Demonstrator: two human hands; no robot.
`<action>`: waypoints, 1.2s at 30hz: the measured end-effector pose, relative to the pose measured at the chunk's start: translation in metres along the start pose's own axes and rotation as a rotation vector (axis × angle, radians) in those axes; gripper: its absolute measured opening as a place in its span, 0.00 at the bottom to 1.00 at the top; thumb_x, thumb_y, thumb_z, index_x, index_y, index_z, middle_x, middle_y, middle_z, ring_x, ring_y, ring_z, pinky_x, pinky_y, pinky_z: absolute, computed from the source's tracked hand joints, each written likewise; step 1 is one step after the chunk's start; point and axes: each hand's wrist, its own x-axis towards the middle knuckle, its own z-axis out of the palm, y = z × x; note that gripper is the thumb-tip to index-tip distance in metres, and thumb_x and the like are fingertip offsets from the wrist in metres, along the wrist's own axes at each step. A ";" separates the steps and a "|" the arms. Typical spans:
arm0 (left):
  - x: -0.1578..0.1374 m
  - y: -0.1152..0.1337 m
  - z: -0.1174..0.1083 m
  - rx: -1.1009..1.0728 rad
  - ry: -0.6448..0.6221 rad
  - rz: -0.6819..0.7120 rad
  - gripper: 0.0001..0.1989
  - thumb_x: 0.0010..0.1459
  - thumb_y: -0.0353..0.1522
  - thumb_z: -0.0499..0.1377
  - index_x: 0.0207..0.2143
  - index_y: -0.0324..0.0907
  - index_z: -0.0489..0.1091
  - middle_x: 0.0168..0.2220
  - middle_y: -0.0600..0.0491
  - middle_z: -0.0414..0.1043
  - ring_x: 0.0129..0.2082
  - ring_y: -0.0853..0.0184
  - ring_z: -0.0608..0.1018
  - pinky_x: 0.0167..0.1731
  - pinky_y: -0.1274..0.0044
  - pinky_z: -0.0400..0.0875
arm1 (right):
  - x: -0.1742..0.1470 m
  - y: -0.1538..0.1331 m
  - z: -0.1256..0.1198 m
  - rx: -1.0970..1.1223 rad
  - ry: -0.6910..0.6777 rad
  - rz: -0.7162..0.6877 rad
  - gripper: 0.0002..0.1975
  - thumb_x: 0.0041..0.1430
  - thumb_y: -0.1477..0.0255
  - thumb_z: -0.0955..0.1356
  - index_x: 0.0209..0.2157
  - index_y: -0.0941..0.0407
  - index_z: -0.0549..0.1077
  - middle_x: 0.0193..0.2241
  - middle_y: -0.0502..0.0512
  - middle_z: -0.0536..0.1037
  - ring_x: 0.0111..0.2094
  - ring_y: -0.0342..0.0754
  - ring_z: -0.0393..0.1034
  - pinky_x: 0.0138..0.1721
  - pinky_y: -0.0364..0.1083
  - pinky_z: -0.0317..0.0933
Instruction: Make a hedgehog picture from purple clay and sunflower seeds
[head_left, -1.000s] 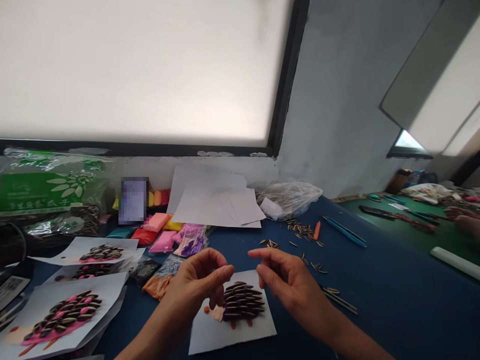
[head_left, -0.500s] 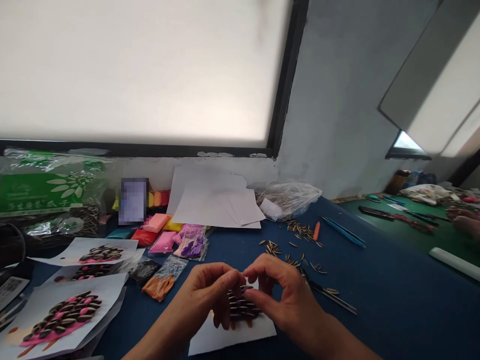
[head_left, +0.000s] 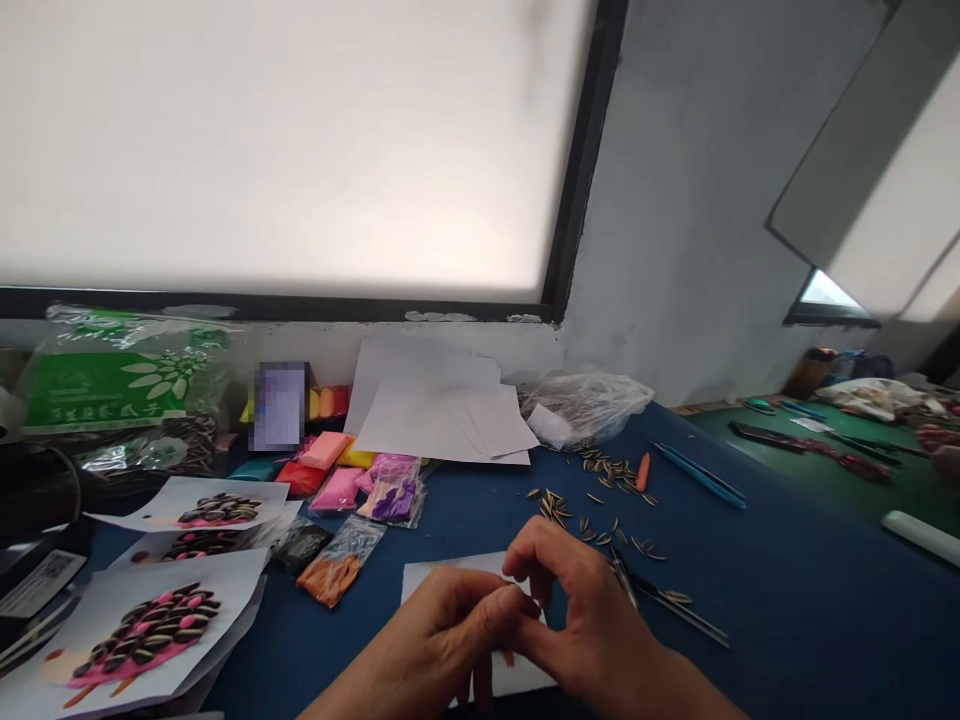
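Above a white sheet of paper (head_left: pixel 431 572) my left hand (head_left: pixel 461 625) and my right hand (head_left: pixel 574 605) meet, fingertips touching. Both are closed in a pinch, thumb and fingers pressed together. Whatever lies between the fingertips is hidden. My hands cover most of the sheet and the seed picture on it; only a small orange-brown mark (head_left: pixel 508 659) shows below them. Right of my right hand lie loose striped sunflower seeds (head_left: pixel 553 508) and a pair of scissors or similar slim metal tool (head_left: pixel 686 612).
At left lie seed-and-clay pictures (head_left: pixel 154 630) on paper. Behind them are bagged clay packets (head_left: pixel 337 490), an orange clay bag (head_left: pixel 330 578) and a green seed bag (head_left: pixel 112 385). Blank sheets (head_left: pixel 427 410), a clear bag (head_left: pixel 592 405) and blue tweezers (head_left: pixel 697 474) lie farther back.
My hands have come closer together and now cover the dark seed picture that showed between them. A small purple bit near my right thumb is out of sight. The view has shifted slightly.
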 end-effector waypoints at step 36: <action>0.002 0.007 -0.003 -0.176 0.279 -0.081 0.30 0.41 0.58 0.65 0.20 0.39 0.66 0.13 0.62 0.60 0.13 0.77 0.60 0.14 0.84 0.56 | 0.000 -0.002 -0.002 0.118 -0.037 0.010 0.02 0.58 0.76 0.71 0.33 0.55 0.74 0.30 0.48 0.73 0.29 0.42 0.67 0.31 0.41 0.62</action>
